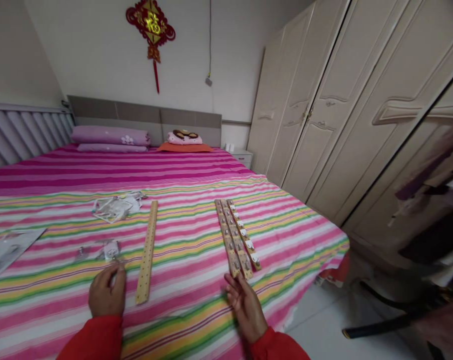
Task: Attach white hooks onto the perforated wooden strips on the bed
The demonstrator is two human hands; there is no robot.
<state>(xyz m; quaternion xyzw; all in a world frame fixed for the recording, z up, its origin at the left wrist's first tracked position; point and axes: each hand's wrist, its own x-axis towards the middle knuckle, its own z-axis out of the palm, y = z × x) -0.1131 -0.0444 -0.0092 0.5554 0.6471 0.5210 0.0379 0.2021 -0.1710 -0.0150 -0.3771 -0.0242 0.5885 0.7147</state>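
Observation:
My left hand (107, 290) rests on the striped sheet with its fingers curled in. Just beyond its fingertips lies a small clear plastic bag (111, 250) with small metal parts; whether the fingers pinch anything is hidden. To its right is a bare wooden strip (148, 252) with a row of holes. My right hand (246, 306) is palm up, fingers loosely stretched, at the near end of wooden strips (232, 240) laid side by side. Those carry rows of small metal fittings. The rightmost strip (245, 235) has white round pieces along it.
Crumpled clear packaging (116, 207) lies farther back on the bed. A flat plastic packet (11, 250) is at the far left, and a tiny metal part (81, 251) near the bag. Wardrobes (324, 110) line the right side; a black-legged rack (380, 322) stands on the floor.

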